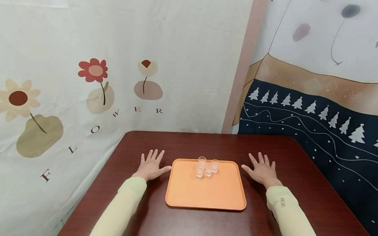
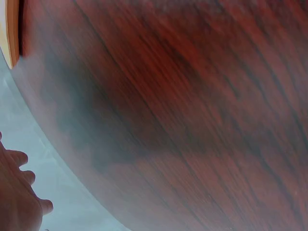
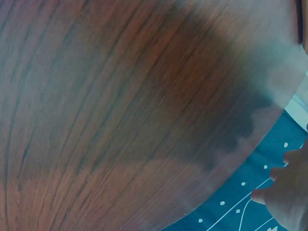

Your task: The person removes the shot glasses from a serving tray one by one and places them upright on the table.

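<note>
An orange tray lies in the middle of a dark wooden table. Several small clear glasses stand clustered at the tray's far edge. My left hand rests flat on the table just left of the tray, fingers spread, holding nothing. To the right of the tray my right hand lies flat in the same way. The left wrist view shows mostly wood grain, the tray's edge and part of the left hand. In the right wrist view only wood and a bit of the right hand appear.
A cloth printed with flowers hangs behind and to the left of the table. A dark blue cloth with white trees hangs on the right. The table's far edge meets these hangings.
</note>
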A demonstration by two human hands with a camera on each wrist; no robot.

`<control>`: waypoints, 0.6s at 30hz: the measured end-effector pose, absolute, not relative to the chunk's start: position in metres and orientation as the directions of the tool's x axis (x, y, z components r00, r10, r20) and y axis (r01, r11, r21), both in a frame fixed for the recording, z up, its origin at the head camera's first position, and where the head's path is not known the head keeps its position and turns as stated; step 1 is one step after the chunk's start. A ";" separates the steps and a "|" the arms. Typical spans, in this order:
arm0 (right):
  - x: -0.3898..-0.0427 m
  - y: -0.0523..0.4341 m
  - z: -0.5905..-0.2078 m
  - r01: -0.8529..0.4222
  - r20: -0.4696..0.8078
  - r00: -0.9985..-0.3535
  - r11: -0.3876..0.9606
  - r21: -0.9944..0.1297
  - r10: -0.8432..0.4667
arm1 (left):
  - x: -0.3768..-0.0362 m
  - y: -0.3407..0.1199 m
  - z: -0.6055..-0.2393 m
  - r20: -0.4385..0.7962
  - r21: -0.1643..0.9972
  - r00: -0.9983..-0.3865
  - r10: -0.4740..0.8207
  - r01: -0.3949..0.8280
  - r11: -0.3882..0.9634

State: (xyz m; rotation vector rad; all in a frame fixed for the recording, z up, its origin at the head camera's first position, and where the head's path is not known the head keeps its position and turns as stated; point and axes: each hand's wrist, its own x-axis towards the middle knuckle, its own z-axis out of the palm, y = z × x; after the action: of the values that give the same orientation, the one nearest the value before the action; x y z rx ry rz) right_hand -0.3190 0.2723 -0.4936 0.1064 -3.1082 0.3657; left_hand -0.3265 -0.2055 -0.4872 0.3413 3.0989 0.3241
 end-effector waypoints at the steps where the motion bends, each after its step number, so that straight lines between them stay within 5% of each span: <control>1: -0.319 0.272 -0.493 -0.071 0.020 -0.998 0.970 -0.234 -0.068 | -0.326 -0.204 -0.487 0.014 0.210 -0.975 0.222 0.220 0.953; 18: -0.318 0.260 -0.488 -0.099 0.041 -0.995 0.965 -0.244 -0.092 | -0.316 -0.198 -0.492 -0.043 0.302 -0.943 0.331 0.303 0.904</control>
State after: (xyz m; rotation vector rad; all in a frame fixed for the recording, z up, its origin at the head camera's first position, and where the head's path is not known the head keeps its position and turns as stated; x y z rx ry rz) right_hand -0.3178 0.2598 -0.4875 0.1497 -3.0843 0.3859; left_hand -0.3162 -0.1984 -0.4918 0.4962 2.9740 0.4490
